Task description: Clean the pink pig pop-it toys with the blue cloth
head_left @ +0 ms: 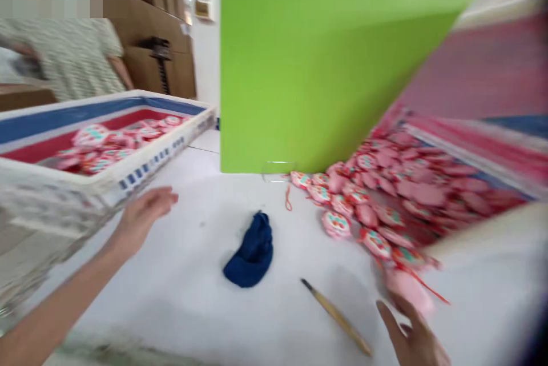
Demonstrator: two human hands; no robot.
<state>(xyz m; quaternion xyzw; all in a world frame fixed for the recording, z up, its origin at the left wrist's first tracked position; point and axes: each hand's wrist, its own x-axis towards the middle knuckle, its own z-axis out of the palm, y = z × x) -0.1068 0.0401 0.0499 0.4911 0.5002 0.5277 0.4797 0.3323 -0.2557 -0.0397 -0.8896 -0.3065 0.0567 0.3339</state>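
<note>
My left hand [148, 212] hovers over the table beside the white crate, fingers stretched forward and holding nothing. At the lower right, my right hand [413, 332] has its thumb and fingers apart, right by a plain pink padded piece [410, 290]; whether they touch is blurred. A red cord [428, 287] trails next to that piece. Left of my right hand lies a wooden-handled tool [340, 319] with a dark tip. Between my hands rests a crumpled dark blue cloth item [252, 254]. Several pink padded ornaments [337, 223] with coloured fronts spread across the table's right side.
The white crate [148, 169] at left holds more pink ornaments [107, 146]. Many others spill from a lined container [479, 137] at right. A green board [299, 69] stands upright behind the table [184, 274]. A person [77, 55] stands beyond the crate, near cardboard boxes [158, 17].
</note>
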